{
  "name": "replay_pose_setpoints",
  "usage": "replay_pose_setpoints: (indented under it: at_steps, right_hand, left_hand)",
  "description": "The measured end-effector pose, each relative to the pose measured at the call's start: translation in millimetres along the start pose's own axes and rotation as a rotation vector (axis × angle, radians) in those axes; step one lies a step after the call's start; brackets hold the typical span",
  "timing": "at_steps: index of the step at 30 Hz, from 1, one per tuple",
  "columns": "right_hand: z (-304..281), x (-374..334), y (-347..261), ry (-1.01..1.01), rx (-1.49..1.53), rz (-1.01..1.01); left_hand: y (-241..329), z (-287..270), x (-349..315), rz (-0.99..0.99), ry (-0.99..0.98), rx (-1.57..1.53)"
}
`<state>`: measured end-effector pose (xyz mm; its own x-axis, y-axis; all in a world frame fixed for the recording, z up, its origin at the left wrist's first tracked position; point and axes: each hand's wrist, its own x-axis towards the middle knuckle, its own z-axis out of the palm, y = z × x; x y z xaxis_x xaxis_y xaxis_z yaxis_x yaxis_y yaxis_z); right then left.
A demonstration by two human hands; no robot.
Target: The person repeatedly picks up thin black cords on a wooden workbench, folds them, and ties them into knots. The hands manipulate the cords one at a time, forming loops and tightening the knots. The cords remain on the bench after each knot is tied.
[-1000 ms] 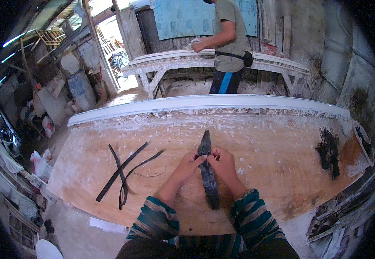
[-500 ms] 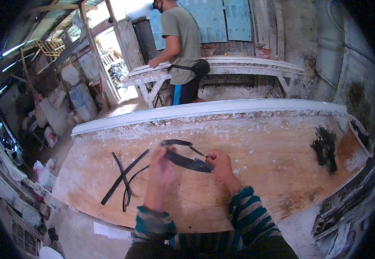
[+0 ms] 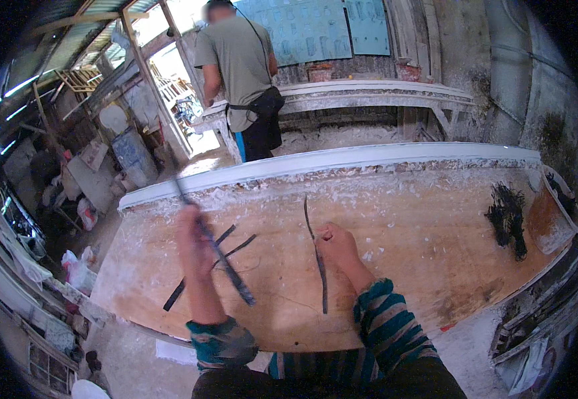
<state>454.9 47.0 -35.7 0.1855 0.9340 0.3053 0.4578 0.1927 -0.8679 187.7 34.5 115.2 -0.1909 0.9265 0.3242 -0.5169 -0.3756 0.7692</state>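
One wide dark strip (image 3: 237, 276) gripped in the blurred, closed left hand (image 3: 197, 245), slanting above the left half of the tabletop (image 3: 428, 279), and one thin black strip (image 3: 323, 282) at the curled fingertips of the right hand (image 3: 339, 250), mid-tabletop, stretching from toward the far edge to toward the near edge; resting or raised, cannot tell. Toward the left edge, partly hidden behind the left hand, more black strips (image 3: 174, 296); near the right edge, a black stringy bundle (image 3: 506, 211) beside a brownish tub (image 3: 547, 225).
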Motion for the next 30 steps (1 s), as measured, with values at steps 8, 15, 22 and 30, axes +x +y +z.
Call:
replay_pose_setpoints:
  at_steps: [8,15,22,30]
  right_hand:
    - [-4.3,0.9,-12.5,-0.108,0.525,0.044]
    - [-8.3,-6.6,-35.5,-0.315,0.505,0.07]
    - [-4.0,0.6,-13.4,-0.187,0.561,0.074]
    - [-4.3,-0.5,-11.9,-0.097,0.307,-0.023]
  left_hand:
    - [-169.4,30.2,-28.1,-0.277,-0.274,0.259]
    - [-193.2,9.3,-35.5,-0.346,-0.283,0.222]
    - [-181.4,21.4,-37.4,-0.267,-0.421,0.402]
    - [-189.9,19.5,-36.7,-0.279,-0.414,0.319]
